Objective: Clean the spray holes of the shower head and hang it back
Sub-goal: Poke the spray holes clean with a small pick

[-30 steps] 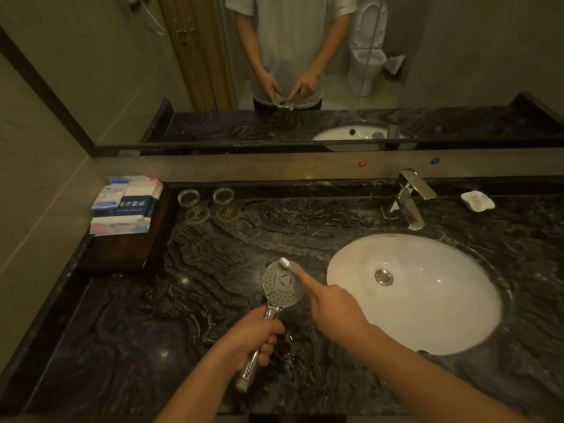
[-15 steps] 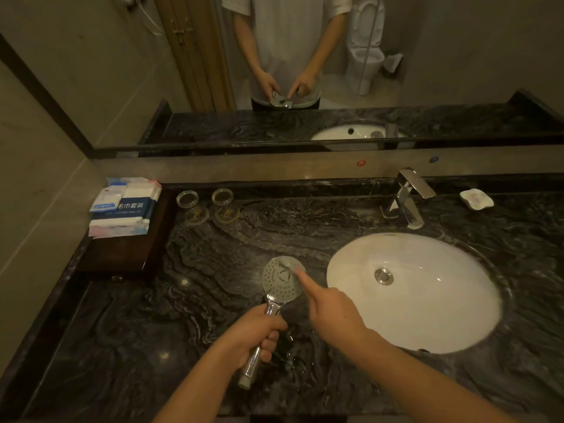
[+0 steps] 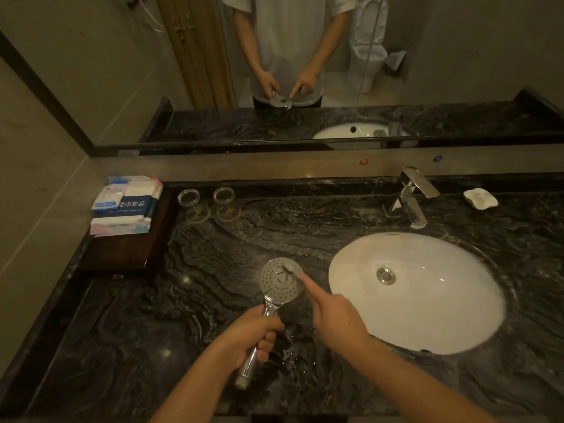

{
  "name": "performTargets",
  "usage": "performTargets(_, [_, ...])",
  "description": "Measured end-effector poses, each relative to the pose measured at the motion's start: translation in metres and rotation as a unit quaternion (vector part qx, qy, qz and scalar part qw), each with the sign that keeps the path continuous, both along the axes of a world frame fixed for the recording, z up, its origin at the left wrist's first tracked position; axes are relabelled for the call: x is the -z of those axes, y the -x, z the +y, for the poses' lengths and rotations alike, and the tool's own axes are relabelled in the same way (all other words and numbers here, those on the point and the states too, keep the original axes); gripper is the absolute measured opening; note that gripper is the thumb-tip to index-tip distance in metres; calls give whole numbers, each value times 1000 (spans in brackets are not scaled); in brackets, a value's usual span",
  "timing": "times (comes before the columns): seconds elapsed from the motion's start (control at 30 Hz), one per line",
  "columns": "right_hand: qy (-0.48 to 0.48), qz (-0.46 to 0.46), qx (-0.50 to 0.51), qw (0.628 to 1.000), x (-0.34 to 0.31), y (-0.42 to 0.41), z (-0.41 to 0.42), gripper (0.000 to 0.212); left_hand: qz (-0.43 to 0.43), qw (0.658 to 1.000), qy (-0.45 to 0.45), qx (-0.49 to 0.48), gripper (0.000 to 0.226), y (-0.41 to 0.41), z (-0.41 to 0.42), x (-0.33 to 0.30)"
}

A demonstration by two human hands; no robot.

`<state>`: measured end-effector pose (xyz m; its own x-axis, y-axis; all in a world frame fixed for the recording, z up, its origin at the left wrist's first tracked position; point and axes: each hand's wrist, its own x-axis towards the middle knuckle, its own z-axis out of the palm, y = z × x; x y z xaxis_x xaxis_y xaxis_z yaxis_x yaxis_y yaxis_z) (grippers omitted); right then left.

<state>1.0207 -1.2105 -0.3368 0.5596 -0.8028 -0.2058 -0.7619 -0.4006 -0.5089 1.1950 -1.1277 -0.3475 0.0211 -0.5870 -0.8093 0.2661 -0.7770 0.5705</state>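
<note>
Dark veined marble counter (image 3: 213, 300), dim bathroom, wide mirror (image 3: 305, 71) along the back wall. White oval basin (image 3: 427, 315) at 3 o'clock, chrome tap (image 3: 412, 196) at 1 o'clock, soap dish (image 3: 480, 198) beyond it. Packaged towels (image 3: 125, 206) on a wooden tray at 10 o'clock, two glass coasters (image 3: 207, 195) beside them.

Shower head (image 3: 279, 279) held above the counter at centre, spray face up, no hose visible. Left hand (image 3: 253, 337) is wrapped firmly around the chrome handle just below the disc. Right hand (image 3: 332, 312) has its index finger stretched along a small brush (image 3: 290, 270), I judge a toothbrush, with bristles on the face at its 1 o'clock edge; the remaining fingers are curled, the grip itself hidden.

Step in hand: scrubbing the holes. My note: work in short circular strokes ring by ring, keep the face level, brace the handle so the disc cannot twist, then rinse over the basin.
</note>
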Motion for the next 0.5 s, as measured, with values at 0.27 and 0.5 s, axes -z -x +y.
performTargets(0.27, [-7, 14, -56, 998, 1, -6, 28, 74, 95, 994, -15, -59, 17, -4, -3, 1])
performTargets(0.5, [35, 29, -40, 998, 5, -11, 14, 73, 224, 967, -43, -116, 20, -8, -8, -4])
